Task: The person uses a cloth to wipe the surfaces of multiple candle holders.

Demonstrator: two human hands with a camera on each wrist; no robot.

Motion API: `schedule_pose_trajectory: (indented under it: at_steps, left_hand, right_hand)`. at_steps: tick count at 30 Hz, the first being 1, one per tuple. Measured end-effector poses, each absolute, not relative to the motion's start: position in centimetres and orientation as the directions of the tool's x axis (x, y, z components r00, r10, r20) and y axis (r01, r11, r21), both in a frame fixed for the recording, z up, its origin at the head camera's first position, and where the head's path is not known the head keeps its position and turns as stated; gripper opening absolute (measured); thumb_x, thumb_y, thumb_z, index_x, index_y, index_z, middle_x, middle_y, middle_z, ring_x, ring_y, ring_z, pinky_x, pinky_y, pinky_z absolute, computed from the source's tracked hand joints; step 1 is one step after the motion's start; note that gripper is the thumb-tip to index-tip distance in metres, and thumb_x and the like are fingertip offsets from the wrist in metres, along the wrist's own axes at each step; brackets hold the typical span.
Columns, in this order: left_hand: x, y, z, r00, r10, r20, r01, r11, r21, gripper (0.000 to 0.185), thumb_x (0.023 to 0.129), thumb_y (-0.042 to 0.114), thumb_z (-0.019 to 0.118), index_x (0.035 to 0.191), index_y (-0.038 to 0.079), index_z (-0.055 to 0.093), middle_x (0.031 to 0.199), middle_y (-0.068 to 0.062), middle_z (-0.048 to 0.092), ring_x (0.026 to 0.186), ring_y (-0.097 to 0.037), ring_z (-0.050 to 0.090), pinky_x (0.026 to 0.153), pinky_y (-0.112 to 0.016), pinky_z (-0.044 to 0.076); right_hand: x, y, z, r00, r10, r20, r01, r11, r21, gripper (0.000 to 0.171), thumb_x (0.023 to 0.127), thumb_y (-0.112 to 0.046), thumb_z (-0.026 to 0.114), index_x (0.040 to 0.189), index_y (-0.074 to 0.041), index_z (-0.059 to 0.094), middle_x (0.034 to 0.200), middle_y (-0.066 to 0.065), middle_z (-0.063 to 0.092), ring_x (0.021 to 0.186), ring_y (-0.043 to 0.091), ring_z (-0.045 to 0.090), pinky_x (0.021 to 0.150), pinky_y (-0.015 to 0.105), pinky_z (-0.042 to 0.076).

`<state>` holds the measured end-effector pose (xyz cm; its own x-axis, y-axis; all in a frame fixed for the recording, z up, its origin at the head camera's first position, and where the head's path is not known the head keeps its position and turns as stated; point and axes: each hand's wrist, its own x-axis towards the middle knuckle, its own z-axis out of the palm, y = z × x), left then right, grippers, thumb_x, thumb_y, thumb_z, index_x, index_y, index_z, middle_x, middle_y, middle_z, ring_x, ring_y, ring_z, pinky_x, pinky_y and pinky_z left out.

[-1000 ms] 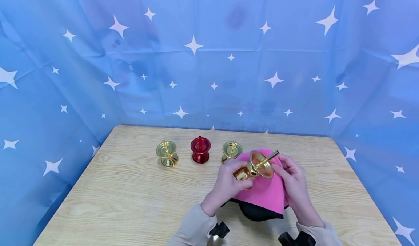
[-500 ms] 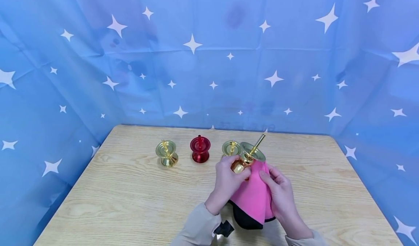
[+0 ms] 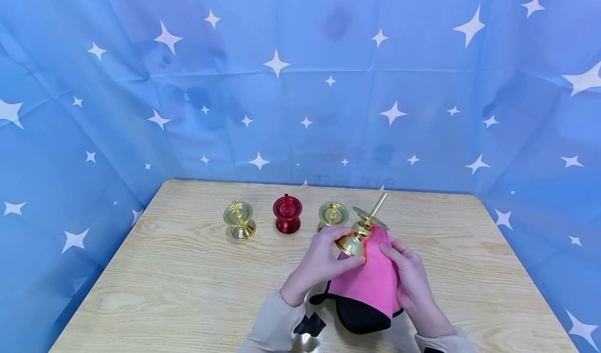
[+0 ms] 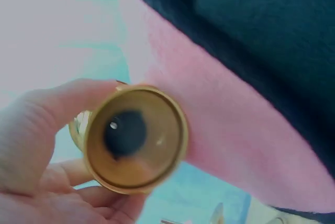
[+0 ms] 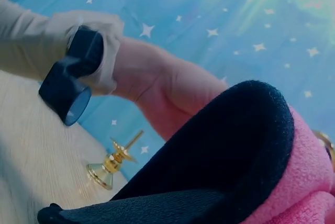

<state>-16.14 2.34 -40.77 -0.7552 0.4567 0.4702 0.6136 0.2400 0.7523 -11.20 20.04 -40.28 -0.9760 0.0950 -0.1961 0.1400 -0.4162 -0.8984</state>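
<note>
My left hand (image 3: 321,262) holds a gold candle holder (image 3: 352,244) by its flared base, thumb and fingers at the rim. The holder leans to the upper right, its dish almost edge-on and its thin stem pointing up. In the left wrist view, the hollow underside of the base (image 4: 136,143) faces the camera. My right hand (image 3: 413,280) grips a pink cloth (image 3: 368,282) with a black underside, its upper part against the holder below the dish. The black side (image 5: 235,150) fills much of the right wrist view, where my right fingers are mostly hidden.
Behind the hands, a gold candle holder (image 3: 242,220), a red one (image 3: 287,215) and another gold one (image 3: 333,214) stand in a row on the wooden table (image 3: 188,280). A blue star-printed curtain (image 3: 300,97) hangs behind the table.
My left hand has turned the candle holder so its dish tips from facing the camera to edge-on. The right hand and cloth have shifted left and down, then slightly back right.
</note>
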Motion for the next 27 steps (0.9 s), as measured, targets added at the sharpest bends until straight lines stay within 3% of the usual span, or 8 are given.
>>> schedule_pose_trajectory:
  at_steps: [10,16,20,27]
  left_hand:
    - [-15.8,2.7,-41.5,-0.858,0.353,0.374,0.413,0.039,0.91,0.055,0.064,0.011,0.086,0.115,0.007,0.067,0.114,-0.004,0.061,0.103,-0.013,0.054,0.085,-0.026,0.049]
    - [-15.3,3.4,-41.5,-0.901,0.265,0.344,0.35,-0.026,0.936,0.068,0.061,0.008,0.087,0.117,0.0,0.05,0.111,-0.009,0.065,0.103,-0.014,0.06,0.09,-0.028,0.047]
    - [-14.8,4.1,-41.5,-0.927,0.169,0.335,0.314,-0.143,0.939,0.066,0.06,0.002,0.086,0.109,-0.001,0.042,0.115,-0.013,0.064,0.107,-0.02,0.059,0.094,-0.03,0.044]
    - [-14.6,4.9,-42.0,-0.932,0.123,0.34,0.296,-0.28,0.913,0.056,0.067,-0.006,0.079,0.115,-0.005,0.052,0.12,-0.015,0.061,0.108,-0.028,0.059,0.092,-0.032,0.047]
  right_hand:
    - [-10.8,20.0,-40.6,-0.992,0.047,-0.117,0.072,-0.547,-0.834,0.029,0.096,-0.005,0.044,0.095,-0.019,0.07,0.093,-0.003,0.068,0.087,0.009,0.063,0.075,0.022,0.051]
    - [-10.6,19.5,-40.5,-0.991,0.123,-0.047,-0.038,-0.613,-0.789,0.032,0.096,0.0,0.043,0.098,-0.014,0.071,0.097,-0.001,0.068,0.091,0.009,0.063,0.078,0.021,0.051]
    - [-10.5,18.7,-40.3,-0.978,0.207,0.001,-0.134,-0.631,-0.764,0.03,0.096,0.002,0.044,0.097,-0.01,0.071,0.096,0.002,0.068,0.088,0.01,0.064,0.074,0.021,0.052]
    - [-10.5,17.9,-39.9,-0.949,0.313,-0.025,-0.204,-0.676,-0.708,0.024,0.094,0.003,0.048,0.095,-0.005,0.07,0.091,0.006,0.069,0.082,0.013,0.066,0.068,0.024,0.054]
